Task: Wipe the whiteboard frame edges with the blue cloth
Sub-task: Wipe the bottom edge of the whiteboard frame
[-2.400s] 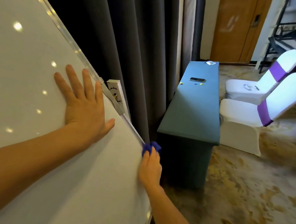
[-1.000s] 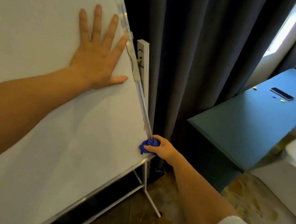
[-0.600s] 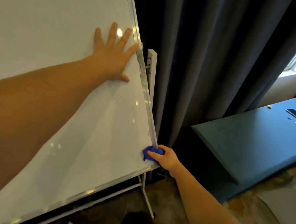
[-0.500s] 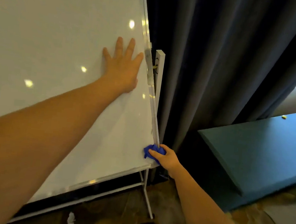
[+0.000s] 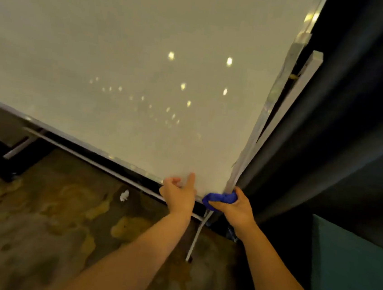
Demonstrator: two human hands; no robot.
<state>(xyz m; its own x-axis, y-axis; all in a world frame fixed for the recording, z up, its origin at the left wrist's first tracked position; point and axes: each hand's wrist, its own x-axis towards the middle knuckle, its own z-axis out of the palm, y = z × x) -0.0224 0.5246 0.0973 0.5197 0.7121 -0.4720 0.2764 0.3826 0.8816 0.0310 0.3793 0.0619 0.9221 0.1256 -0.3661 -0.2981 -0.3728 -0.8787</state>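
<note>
The whiteboard [image 5: 134,68] fills the upper left, its silver frame running down the right edge [image 5: 263,114] and along the bottom edge [image 5: 86,144]. My right hand [image 5: 236,207] is shut on the bunched blue cloth [image 5: 219,198], pressed against the frame's lower right corner. My left hand [image 5: 178,194] holds the bottom edge just left of that corner, thumb and a finger lying on the board face, the other fingers curled under it.
Dark curtains [image 5: 345,113] hang right behind the board's right edge. A white stand leg [image 5: 196,237] drops from the corner to the patterned floor [image 5: 35,223]. A teal table [image 5: 352,268] sits at the lower right. A white scrap [image 5: 124,195] lies on the floor.
My left hand came off the upper board face and dropped to the bottom edge beside the corner. My right hand with the cloth stayed at the lower right corner. My view tilted downward.
</note>
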